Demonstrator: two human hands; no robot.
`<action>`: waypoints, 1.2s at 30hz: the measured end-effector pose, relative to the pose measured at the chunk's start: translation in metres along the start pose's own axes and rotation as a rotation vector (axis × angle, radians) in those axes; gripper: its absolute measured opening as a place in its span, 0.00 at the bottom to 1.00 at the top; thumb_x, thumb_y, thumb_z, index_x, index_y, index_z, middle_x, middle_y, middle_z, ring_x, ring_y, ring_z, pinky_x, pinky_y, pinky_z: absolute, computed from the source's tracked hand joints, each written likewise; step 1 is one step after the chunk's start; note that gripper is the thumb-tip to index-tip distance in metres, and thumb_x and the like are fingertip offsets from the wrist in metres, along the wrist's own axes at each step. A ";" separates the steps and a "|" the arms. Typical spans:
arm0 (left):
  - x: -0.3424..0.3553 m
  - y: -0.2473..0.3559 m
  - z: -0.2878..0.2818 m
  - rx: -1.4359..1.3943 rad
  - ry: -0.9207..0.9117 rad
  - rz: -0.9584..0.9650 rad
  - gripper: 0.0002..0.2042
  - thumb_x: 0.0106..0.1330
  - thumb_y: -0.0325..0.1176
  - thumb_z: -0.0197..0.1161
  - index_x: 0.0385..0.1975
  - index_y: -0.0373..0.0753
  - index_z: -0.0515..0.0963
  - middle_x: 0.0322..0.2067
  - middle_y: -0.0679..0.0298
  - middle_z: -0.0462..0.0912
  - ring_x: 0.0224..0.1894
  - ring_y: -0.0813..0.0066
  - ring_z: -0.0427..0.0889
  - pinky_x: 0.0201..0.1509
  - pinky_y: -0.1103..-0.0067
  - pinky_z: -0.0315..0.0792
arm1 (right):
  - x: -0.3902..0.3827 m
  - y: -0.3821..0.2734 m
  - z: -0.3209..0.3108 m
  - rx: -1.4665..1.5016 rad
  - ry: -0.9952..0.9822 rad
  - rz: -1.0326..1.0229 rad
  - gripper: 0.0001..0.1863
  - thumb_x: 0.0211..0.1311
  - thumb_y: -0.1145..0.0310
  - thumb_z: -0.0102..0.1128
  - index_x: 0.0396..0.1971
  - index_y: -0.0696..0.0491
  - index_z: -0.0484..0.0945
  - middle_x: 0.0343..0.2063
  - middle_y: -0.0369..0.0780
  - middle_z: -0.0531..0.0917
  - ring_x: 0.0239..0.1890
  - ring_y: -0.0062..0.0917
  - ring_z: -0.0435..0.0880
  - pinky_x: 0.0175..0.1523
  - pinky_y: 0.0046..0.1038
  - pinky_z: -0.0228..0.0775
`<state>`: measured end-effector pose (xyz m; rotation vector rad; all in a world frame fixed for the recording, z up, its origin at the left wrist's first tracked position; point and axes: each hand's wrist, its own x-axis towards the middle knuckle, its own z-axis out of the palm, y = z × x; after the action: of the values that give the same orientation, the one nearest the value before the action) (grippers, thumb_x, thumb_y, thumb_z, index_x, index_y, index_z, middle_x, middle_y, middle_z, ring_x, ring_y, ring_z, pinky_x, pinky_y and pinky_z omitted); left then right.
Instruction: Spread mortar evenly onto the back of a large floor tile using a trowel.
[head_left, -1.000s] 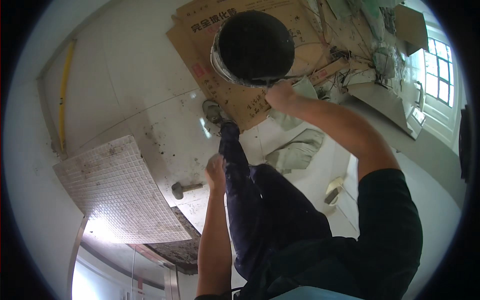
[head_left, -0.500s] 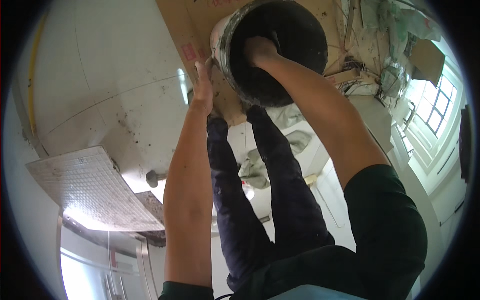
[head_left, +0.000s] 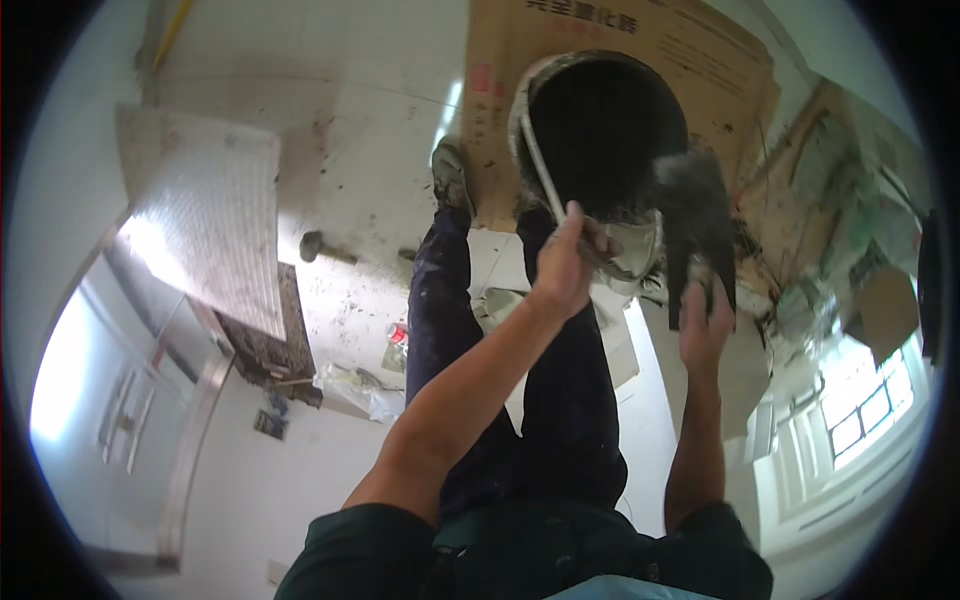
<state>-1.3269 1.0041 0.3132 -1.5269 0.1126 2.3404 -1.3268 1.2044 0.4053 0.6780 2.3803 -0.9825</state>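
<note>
A large bucket [head_left: 522, 165] with a dark inside and a mortar-smeared rim stands in front of me on cardboard. My left hand [head_left: 566, 265] is closed around a thin pale bar [head_left: 540, 165] that crosses the bucket's left side and looks like its handle. To the right of the bucket, my right hand [head_left: 706, 322] grips a plastering trowel [head_left: 715, 235] by its handle. The trowel's dark rectangular blade carries a blurred grey smear, probably mortar, at its far end. What lies deep in the bucket is too dark to make out.
Flattened cardboard [head_left: 700, 75] lies under the bucket. Debris and plastic sheeting [head_left: 850, 190] are heaped at the right. A mallet [head_left: 325, 248] lies on the floor at the left, near a leaning ridged tile [head_left: 215, 210]. My shoe [head_left: 451, 175] is beside the cardboard.
My right hand has come out of the bucket and now holds the trowel at its right. My left hand has moved from the bucket's outer left side to the pale bar. My view has shifted.
</note>
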 end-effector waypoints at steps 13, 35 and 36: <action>-0.145 0.069 0.078 -0.013 0.390 0.255 0.15 0.70 0.36 0.59 0.22 0.47 0.63 0.15 0.71 0.53 0.21 0.74 0.56 0.33 0.71 0.60 | -0.051 0.108 -0.107 0.459 0.157 0.366 0.17 0.74 0.52 0.56 0.44 0.52 0.75 0.25 0.28 0.73 0.17 0.09 0.63 0.18 0.16 0.50; -0.124 0.181 -0.057 -0.061 0.559 0.424 0.15 0.69 0.40 0.63 0.25 0.48 0.64 0.15 0.72 0.54 0.20 0.75 0.57 0.30 0.71 0.61 | 0.000 0.080 -0.089 0.751 0.184 0.527 0.13 0.74 0.53 0.57 0.47 0.46 0.76 0.28 0.29 0.76 0.25 0.13 0.69 0.28 0.20 0.59; -0.123 0.185 -0.057 -0.074 0.556 0.418 0.15 0.69 0.40 0.63 0.25 0.48 0.64 0.15 0.72 0.54 0.20 0.75 0.57 0.30 0.71 0.61 | -0.002 0.071 -0.087 0.739 0.184 0.518 0.13 0.74 0.53 0.57 0.47 0.46 0.76 0.28 0.29 0.76 0.25 0.13 0.69 0.28 0.20 0.59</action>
<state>-1.2928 0.7868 0.3780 -2.3439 0.5285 2.1403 -1.3027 1.3119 0.4254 1.6067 1.7642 -1.5903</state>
